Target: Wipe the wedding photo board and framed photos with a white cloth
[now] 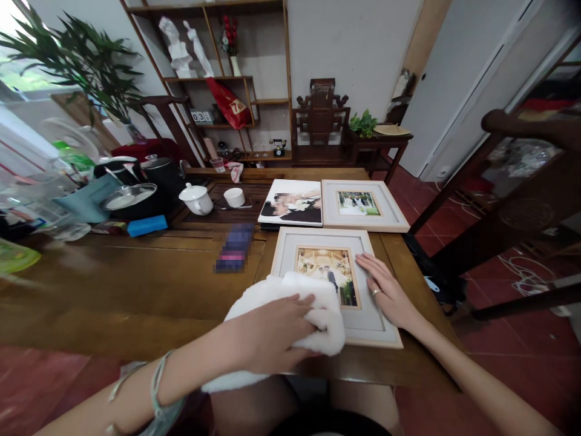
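A picture frame (381, 332) with a pale wood edge and a wide light mat lies flat on the table in front of me; its photo shows a couple in a decorated hall. My left hand (281, 327) grips a white fluffy towel (267, 290), pressed over the frame's lower left part. The towel hides that corner and some of the photo. On the frame's right side rests my right hand (385, 290), fingers stretched out flat and a ring on one finger. It holds nothing.
Behind lie a second frame (394, 209) and a photo album (290, 203). A blurred-out dark phone-like item (234, 247) sits to the left. Further off are a lidded white cup (196, 198), a small white bowl (235, 197), a blue block (147, 226) and a black pot (131, 197).
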Available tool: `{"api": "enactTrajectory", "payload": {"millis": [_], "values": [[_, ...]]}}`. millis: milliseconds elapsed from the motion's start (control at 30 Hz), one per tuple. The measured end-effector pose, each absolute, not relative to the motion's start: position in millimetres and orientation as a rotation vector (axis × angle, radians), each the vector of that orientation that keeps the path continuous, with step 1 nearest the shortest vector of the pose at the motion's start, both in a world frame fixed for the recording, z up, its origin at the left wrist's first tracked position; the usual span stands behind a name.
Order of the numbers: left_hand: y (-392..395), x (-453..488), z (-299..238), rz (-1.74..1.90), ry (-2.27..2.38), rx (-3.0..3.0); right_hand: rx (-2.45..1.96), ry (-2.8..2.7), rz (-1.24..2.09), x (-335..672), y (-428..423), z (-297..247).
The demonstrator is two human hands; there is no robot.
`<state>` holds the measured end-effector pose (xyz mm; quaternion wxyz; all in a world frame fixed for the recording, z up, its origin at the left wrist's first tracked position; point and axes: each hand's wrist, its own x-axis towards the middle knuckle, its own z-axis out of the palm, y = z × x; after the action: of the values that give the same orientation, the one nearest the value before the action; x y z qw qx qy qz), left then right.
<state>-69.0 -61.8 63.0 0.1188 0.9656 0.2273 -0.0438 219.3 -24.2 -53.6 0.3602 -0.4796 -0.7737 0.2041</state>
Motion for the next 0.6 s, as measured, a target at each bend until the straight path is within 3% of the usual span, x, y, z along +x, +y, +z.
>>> {"api": "enactTrajectory", "payload": {"millis": [400,600], "values": [[60,-66,17,0.027,1.016,3.128,-1.209,-2.027,0.506,221,-23,-56],[63,-59,17,-0.015,1.049,3.083,-1.212,-2.030,0.506,220,-24,-54]]}}
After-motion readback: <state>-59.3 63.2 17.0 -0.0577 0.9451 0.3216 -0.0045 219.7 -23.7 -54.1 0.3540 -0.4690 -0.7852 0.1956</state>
